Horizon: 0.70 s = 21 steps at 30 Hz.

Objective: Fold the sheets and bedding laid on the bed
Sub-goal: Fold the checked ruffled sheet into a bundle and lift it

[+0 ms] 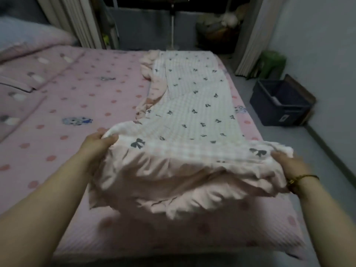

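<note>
A white checked sheet (194,105) with small dark bows and a pale pink ruffled edge lies as a long strip down the right side of the bed (81,105). Its near end is lifted off the mattress and hangs in pink folds. My left hand (98,144) grips the near left corner, fingers curled over the fabric. My right hand (289,163), with a bracelet at the wrist, grips the near right corner. The far end of the sheet rests flat near the bed's far edge.
The bed carries a pink dotted cover. Folded pink bedding (21,81) and a pillow (28,38) lie at the far left. A dark plastic crate (279,105) and a green stool (271,62) stand on the floor to the right. Curtains (77,22) and a fan stand (172,29) are behind the bed.
</note>
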Each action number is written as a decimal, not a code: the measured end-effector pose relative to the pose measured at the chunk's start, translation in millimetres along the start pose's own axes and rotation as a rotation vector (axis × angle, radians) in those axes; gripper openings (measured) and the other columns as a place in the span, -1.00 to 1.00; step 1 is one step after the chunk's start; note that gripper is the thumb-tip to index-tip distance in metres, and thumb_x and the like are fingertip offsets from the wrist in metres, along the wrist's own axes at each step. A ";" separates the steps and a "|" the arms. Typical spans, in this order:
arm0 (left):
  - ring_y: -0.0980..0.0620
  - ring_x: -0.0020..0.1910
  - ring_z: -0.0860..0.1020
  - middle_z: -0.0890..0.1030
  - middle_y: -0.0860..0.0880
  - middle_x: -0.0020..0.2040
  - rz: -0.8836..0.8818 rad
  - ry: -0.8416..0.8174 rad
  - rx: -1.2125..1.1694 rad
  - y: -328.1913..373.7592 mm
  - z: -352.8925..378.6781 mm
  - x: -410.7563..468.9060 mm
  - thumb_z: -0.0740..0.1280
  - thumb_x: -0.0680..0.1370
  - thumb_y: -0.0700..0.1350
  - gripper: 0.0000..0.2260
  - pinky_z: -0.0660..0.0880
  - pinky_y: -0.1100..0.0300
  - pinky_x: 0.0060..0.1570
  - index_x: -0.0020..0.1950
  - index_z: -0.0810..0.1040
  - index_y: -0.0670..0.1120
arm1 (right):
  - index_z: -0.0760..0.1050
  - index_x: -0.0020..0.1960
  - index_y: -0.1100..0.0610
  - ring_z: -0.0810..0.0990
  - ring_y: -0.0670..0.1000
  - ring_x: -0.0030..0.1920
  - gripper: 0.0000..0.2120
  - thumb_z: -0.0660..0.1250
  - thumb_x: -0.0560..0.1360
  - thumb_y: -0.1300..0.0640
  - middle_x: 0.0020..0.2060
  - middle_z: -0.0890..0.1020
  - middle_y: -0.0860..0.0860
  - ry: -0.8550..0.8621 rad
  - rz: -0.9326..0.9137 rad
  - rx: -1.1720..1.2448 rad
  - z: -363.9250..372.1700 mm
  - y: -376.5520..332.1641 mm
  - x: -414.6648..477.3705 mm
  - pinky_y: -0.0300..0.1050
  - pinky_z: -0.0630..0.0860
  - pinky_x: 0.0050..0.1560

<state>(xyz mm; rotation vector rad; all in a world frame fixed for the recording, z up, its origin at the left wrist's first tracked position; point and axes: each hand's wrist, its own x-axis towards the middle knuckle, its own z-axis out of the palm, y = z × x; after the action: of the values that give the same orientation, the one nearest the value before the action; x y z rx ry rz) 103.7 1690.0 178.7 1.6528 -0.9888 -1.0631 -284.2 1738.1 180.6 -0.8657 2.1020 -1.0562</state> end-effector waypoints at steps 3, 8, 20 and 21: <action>0.11 -0.38 0.59 0.63 0.02 -0.32 0.100 -0.012 -0.170 22.5 -13.2 -26.5 0.20 0.58 -0.27 -0.87 0.52 0.29 -0.39 0.01 0.51 -0.11 | 0.49 0.21 0.24 0.52 0.13 0.03 -0.36 0.45 0.30 -0.15 0.13 0.56 0.23 0.053 -0.150 0.107 -40.4 -19.0 -25.3 0.09 0.45 0.15; -0.12 -0.13 0.54 0.59 -0.13 -0.17 -0.162 -0.046 0.038 -82.0 -7.8 -67.5 0.25 0.55 -0.30 -0.78 0.46 0.07 -0.07 0.18 0.51 -0.28 | 0.43 0.18 0.45 0.41 0.12 -0.11 -0.69 0.28 0.52 0.27 -0.01 0.50 0.24 -0.104 0.171 -0.012 -32.6 62.5 -48.2 -0.06 0.32 -0.09; -0.09 -0.11 0.45 0.49 -0.20 -0.02 -0.514 -0.034 0.215 -159.5 11.6 -128.2 0.24 0.52 -0.42 -0.72 0.35 0.15 -0.15 0.23 0.45 -0.40 | 0.45 0.22 0.44 0.42 0.09 -0.02 -0.65 0.34 0.46 0.34 0.18 0.50 0.36 -0.221 0.416 -0.272 -41.0 169.6 -71.8 -0.13 0.29 0.01; -0.10 -0.10 0.45 0.49 -0.19 -0.02 -0.510 -0.026 0.210 -158.3 12.5 -127.6 0.24 0.52 -0.41 -0.71 0.35 0.15 -0.13 0.24 0.45 -0.39 | 0.45 0.22 0.44 0.39 0.08 -0.04 -0.65 0.34 0.47 0.33 0.18 0.50 0.36 -0.221 0.414 -0.264 -41.8 169.4 -70.5 -0.12 0.30 0.02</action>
<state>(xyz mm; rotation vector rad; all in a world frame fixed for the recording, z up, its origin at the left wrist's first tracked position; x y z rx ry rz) 75.7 1847.3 52.4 2.1371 -0.7266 -1.3475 -320.6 1889.3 74.6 -0.5945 2.1315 -0.4550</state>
